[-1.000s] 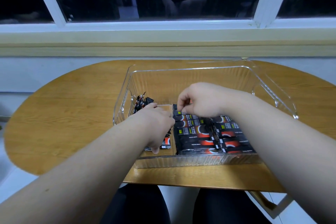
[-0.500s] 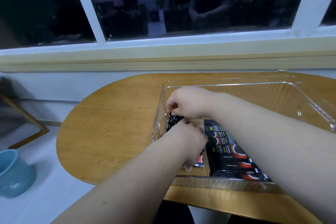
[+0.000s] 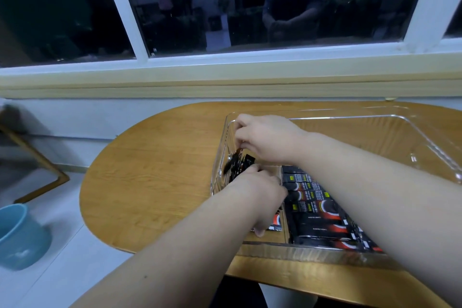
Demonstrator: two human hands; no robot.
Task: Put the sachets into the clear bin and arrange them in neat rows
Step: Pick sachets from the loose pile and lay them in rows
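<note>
Left hand (image 3: pixel 260 195) is knuckles up inside the clear plastic rectangular bin (image 3: pixel 312 254), near its left wall. Its fingers are curled down round a loose bunch of black foil sachets (image 3: pixel 237 166), and the thumb tip shows at the near end, beside a red-and-white printed sachet end. The right hand (image 3: pixel 266 140) reaches across from the right, over the bin's far left corner, fingers bent downward. Its fingertips (image 3: pixel 240 144) sit at the fanned, tilted far ends of the same bunch; pinching or only touching, cannot tell. The two hands are close, almost touching, with the right forearm passing over the bin's middle. Just right of the left hand, flat rows of black sachets with red and white print (image 3: pixel 317 210) lie stacked side by side along the bin's near half. The far half of the bin shows only its ribbed clear floor. The bin sits on an oval wooden table (image 3: pixel 155 170), its near wall close to the table's near edge. Behind is a pale wall, a cream sill and a white-framed window (image 3: pixel 125 12), with dark glass showing reflections of a room and a seated person. On the pale floor at left are a light blue round pot (image 3: pixel 17 235) and a thin wooden frame (image 3: pixel 40 165).
</note>
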